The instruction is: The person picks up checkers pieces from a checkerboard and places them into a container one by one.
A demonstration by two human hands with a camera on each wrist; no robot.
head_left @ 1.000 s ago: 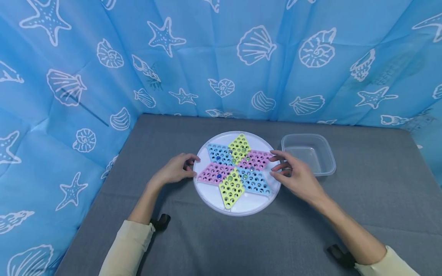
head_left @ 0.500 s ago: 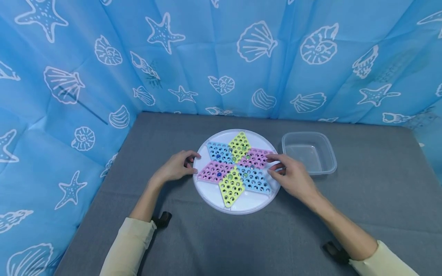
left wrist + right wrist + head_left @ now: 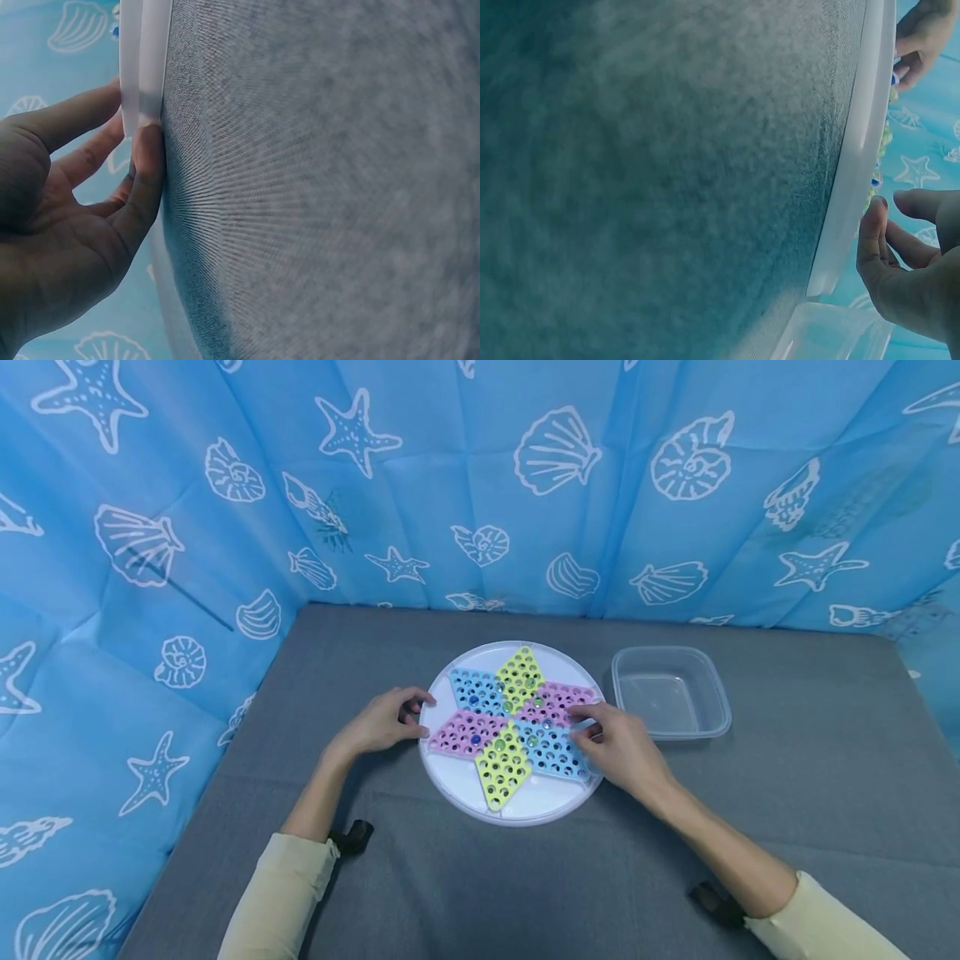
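Observation:
A round white Chinese checkers board (image 3: 450, 781) bears a yellow, pink and blue star of holes, with several green and blue marbles (image 3: 476, 739) around its middle. At the board's left rim, my left hand (image 3: 386, 720) holds the edge between thumb and fingers; the left wrist view shows the fingertips (image 3: 150, 142) against the white rim. My right hand (image 3: 618, 743) hovers over the right side, its thumb and forefinger reaching over the pink and blue points. In the right wrist view, bent fingers (image 3: 871, 232) stand a little apart from the thumb, with nothing visible between them.
A clear plastic container (image 3: 678, 693) stands right of the board, just behind my right hand. Grey cloth (image 3: 480, 893) covers the table. A blue curtain (image 3: 450, 485) printed with seashells hangs along the back and left.
My right hand has moved left and slightly down, from the board's right edge to over the blue point, its fingertips coming closer together. The left hand stays at the rim.

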